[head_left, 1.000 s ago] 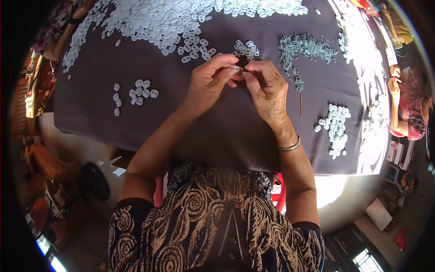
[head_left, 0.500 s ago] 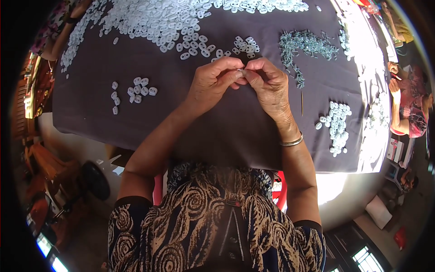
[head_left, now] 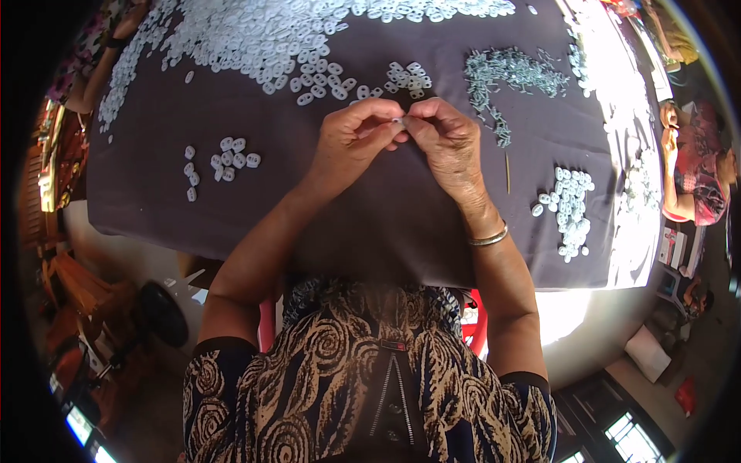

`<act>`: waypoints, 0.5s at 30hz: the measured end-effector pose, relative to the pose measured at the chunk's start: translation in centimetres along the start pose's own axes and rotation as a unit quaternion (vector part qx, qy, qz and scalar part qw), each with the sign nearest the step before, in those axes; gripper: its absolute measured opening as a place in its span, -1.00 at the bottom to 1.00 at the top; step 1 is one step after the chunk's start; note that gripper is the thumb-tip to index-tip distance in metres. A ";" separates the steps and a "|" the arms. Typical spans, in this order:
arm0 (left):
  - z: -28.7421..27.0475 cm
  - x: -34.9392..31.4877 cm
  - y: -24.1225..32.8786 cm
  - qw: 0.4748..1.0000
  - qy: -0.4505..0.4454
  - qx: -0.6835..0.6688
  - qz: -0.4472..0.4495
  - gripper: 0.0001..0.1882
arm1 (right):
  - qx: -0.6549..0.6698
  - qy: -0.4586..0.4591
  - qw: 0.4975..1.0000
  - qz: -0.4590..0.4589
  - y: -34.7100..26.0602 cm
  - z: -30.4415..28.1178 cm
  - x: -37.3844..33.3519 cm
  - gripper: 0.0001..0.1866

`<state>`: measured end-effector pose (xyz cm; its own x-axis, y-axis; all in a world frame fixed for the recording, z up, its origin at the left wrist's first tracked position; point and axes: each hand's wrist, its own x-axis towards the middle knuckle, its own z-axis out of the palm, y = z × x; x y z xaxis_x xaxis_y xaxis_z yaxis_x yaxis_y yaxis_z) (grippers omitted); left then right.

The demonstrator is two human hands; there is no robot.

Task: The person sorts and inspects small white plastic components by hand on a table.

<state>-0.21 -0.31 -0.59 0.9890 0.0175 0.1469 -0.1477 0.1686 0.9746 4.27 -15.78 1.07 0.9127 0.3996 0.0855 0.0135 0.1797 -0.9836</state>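
Over the dark cloth, my left hand (head_left: 347, 147) and my right hand (head_left: 449, 147) meet fingertip to fingertip. A small white plastic piece (head_left: 397, 120) shows in the left hand's pinch. The right thumb and forefinger are closed against it; whether they hold something of their own is hidden. Just beyond the fingers lies a small cluster of white oval two-holed pieces (head_left: 409, 78). To the right of it spreads a heap of small grey-green screw-like pins (head_left: 517, 71). A thin brown stick (head_left: 507, 171) rests beside my right wrist.
A large heap of white oval pieces (head_left: 247, 42) covers the far left of the table (head_left: 309, 231). Small groups of pieces lie at left (head_left: 228, 159) and right (head_left: 572, 208). Sunlight glares on the right edge. Other people's arms show at far left (head_left: 96, 69) and far right (head_left: 670, 166).
The table and its contents have shifted slightly left in the picture. My hands stay together, and the white piece now shows more clearly between the fingertips.
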 end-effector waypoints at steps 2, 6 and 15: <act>-0.2 -0.1 0.2 1.000 0.018 0.006 -0.008 -0.81 | 0.035 -0.003 0.999 0.001 -0.1 0.5 0.1 -0.98; -0.3 -0.1 0.5 1.000 0.018 0.000 -0.003 -0.81 | 0.026 0.009 1.000 -0.003 0.4 1.0 0.0 -0.98; -0.2 0.1 0.3 1.000 0.015 -0.001 0.011 -0.91 | -0.150 -0.043 0.987 -0.029 -1.1 -0.9 0.2 -0.97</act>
<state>-0.13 -0.02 -0.29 0.9853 0.0498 0.1633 -0.1695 0.1706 0.9706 4.85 -16.73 2.05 0.8693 0.4731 0.1428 0.1965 -0.0659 -0.9783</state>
